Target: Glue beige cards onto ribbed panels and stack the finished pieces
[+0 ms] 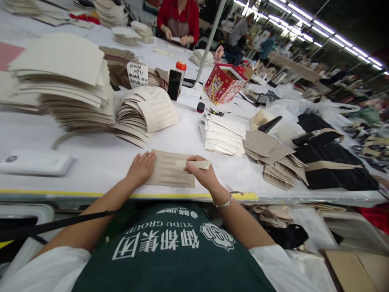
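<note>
A beige fabric panel with raised ridges lies flat at the table's near edge. My left hand rests palm down on its left end, fingers stretched out. In my closed right hand is a pale cream stick-like tool, flat and wider at its outer end; its exact kind is unclear. The right fingertips are over the panel's right end, beside a lighter patch on its surface. Part of the panel's right side is hidden by that hand.
Stacks of cream panels stand behind and left. White sheets, taupe pieces and black pieces lie right. A phone, red gift box and white device are nearby. A co-worker works opposite.
</note>
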{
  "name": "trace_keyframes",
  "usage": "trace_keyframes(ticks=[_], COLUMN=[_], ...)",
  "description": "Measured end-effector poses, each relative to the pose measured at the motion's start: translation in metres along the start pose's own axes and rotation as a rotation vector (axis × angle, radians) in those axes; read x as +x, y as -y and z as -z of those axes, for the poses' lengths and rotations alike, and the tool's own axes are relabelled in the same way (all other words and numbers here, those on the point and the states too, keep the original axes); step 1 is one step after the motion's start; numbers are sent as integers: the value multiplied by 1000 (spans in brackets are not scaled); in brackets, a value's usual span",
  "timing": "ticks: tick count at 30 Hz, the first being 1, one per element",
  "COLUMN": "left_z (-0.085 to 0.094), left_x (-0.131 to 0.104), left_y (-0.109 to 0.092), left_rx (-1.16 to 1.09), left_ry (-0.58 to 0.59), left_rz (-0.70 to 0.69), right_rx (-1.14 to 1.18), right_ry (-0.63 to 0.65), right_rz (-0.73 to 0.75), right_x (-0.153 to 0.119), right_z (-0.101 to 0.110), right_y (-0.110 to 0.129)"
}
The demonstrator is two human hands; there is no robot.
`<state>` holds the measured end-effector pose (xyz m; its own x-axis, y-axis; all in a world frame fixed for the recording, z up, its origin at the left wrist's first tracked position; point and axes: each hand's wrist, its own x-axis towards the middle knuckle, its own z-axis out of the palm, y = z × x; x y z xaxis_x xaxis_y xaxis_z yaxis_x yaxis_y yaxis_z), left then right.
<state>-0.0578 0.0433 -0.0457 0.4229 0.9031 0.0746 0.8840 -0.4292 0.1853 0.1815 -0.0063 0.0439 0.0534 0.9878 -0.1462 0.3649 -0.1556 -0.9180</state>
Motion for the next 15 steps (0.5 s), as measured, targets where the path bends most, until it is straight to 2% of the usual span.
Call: trace_keyframes(ticks=[4, 7, 9, 11, 15], left_z=[3, 4, 4, 4, 5], left_x=[-6, -7, -7, -7, -7], left_y=[-7, -11, -11, -11, -10], left_rx=[48, 41, 32, 24, 13], left_ry=[8, 13, 10, 16, 47], left_rz=[48, 64, 66, 68, 65], right_rx=[-302, -506, -565, -571, -467], right_ry=[1, 3, 42, 97, 181], right_rz=[180, 206, 207, 225, 215], right_x=[60, 80, 74, 55, 17], right_z=[-48, -71, -76, -76, -71], right_y=[24, 33, 34, 31, 19])
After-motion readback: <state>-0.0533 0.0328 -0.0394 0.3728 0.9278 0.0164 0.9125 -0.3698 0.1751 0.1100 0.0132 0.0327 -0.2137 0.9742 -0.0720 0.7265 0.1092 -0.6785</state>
